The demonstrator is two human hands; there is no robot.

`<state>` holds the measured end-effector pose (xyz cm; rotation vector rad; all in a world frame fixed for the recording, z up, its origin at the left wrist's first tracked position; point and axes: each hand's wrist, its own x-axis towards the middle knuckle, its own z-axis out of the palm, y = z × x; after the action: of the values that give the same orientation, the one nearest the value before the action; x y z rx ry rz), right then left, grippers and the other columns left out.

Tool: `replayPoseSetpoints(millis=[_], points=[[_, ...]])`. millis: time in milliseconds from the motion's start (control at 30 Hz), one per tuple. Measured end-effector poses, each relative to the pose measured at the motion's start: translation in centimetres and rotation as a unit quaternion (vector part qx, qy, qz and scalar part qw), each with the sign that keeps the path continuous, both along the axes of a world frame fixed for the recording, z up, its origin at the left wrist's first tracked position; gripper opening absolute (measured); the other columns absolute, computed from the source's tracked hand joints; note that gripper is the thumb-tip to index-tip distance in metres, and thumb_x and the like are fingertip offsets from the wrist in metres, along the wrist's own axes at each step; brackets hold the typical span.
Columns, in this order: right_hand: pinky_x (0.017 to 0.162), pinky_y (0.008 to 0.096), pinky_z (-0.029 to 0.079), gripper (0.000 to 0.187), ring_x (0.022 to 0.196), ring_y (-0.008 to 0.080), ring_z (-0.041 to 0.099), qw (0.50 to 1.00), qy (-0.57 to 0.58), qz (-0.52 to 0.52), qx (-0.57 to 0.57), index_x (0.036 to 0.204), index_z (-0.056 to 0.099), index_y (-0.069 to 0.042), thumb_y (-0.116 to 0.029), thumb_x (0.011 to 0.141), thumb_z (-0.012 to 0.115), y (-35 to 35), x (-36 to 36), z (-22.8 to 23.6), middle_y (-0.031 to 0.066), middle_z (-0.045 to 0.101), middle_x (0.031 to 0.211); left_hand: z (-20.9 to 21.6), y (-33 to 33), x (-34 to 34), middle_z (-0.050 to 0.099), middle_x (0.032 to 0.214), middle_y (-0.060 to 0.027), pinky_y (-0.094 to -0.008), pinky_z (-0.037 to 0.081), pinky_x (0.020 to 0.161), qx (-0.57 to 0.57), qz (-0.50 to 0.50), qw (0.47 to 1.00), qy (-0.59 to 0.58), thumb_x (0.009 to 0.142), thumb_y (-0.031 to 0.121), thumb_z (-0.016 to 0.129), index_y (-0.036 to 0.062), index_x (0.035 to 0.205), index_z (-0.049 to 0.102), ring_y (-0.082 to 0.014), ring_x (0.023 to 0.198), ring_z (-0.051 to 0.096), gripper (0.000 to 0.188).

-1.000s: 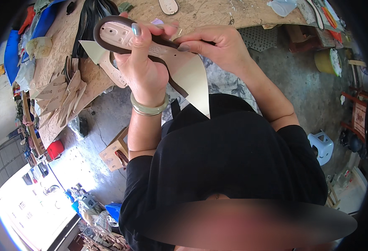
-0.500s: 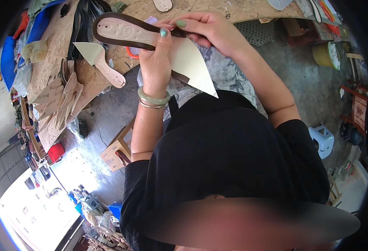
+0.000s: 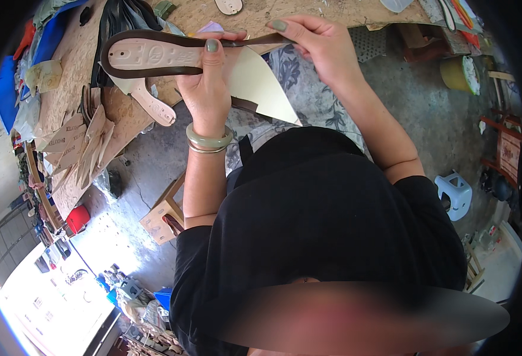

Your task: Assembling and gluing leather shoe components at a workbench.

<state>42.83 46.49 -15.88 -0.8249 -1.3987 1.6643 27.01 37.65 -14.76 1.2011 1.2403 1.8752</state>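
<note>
My left hand (image 3: 206, 89) is closed round the middle of a shoe insole (image 3: 154, 54), thumb on top. Its heel is beige with stamped marks, and its cream front narrows to a point toward me. A dark brown edging strip (image 3: 261, 40) runs round the heel; its short end stops on the near side. From the far side the strip's other end stretches free to the right, pinched by my right hand (image 3: 329, 47) between thumb and fingers. A second insole (image 3: 154, 105) lies on the table just beyond my left wrist, its front partly hidden under the held one.
The wooden worktable (image 3: 71, 71) carries black strips (image 3: 118, 15), a stack of brown board pieces (image 3: 74, 139) at its left edge and another insole (image 3: 229, 6) at the back. A cardboard box (image 3: 160, 222), a light blue stool (image 3: 454, 194) and a yellowish bucket (image 3: 460, 76) stand on the floor.
The insole in my left hand has moved left and now covers part of the second insole. My right hand has moved right, drawing the brown strip out straight.
</note>
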Motion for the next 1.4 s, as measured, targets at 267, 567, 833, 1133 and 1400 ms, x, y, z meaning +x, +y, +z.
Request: replayPoseSetpoints(millis=[267,567,833,1133,1400], points=[[0.049,0.0170,0.035,0.027,0.052,0.0064,0.050,0.999,-0.024,0.023,-0.033,0.119,0.058,-0.002,-0.010,0.093,0.060,3.0,0.6,1.2,0.0010,0.062,0.072,0.0,-1.0,-0.4,0.064,0.099,-0.0153,-0.0423,0.049,0.094,-0.036,-0.022,0.999,0.025,0.100,0.021,0.052,-0.0026,0.104,0.055,-0.0293,0.100,0.064,0.024],[0.047,0.0181,0.026,0.023,0.054,0.0004,0.037,0.993,-0.007,0.117,-0.034,0.103,0.073,-0.003,-0.021,0.089,0.070,0.1,0.0,-0.3,-0.0066,0.057,0.065,0.4,-0.5,-1.1,0.065,0.097,-0.0135,-0.0341,0.051,0.084,0.026,0.012,1.000,0.001,0.100,0.022,0.052,-0.0022,0.102,0.056,-0.0225,0.092,0.065,0.025],[0.051,0.0172,0.033,0.022,0.058,0.0004,0.043,0.995,-0.069,0.066,0.025,0.104,0.074,-0.004,-0.020,0.090,0.069,-1.9,-0.4,-0.4,-0.0063,0.059,0.067,-0.3,-0.1,-1.0,0.066,0.093,-0.0114,-0.0292,0.050,0.080,0.038,0.051,0.998,0.030,0.100,0.021,0.054,-0.0029,0.100,0.058,-0.0169,0.087,0.062,0.024],[0.053,0.0174,0.038,0.020,0.061,0.0009,0.048,0.993,-0.089,0.034,0.074,0.104,0.074,-0.006,-0.020,0.090,0.068,-2.8,-0.7,-0.7,-0.0051,0.064,0.071,-0.6,0.0,-1.1,0.067,0.092,-0.0089,-0.0270,0.048,0.081,0.058,0.085,0.991,0.088,0.099,0.018,0.055,-0.0026,0.097,0.059,-0.0145,0.086,0.060,0.022],[0.056,0.0173,0.042,0.020,0.063,0.0013,0.051,0.995,-0.075,0.046,0.055,0.104,0.074,-0.005,-0.019,0.090,0.068,-3.4,-0.9,-0.7,-0.0032,0.068,0.076,-0.4,-0.1,-0.6,0.067,0.090,-0.0072,-0.0255,0.047,0.079,0.056,0.092,0.992,0.069,0.099,0.019,0.055,-0.0022,0.096,0.060,-0.0125,0.083,0.059,0.022]])
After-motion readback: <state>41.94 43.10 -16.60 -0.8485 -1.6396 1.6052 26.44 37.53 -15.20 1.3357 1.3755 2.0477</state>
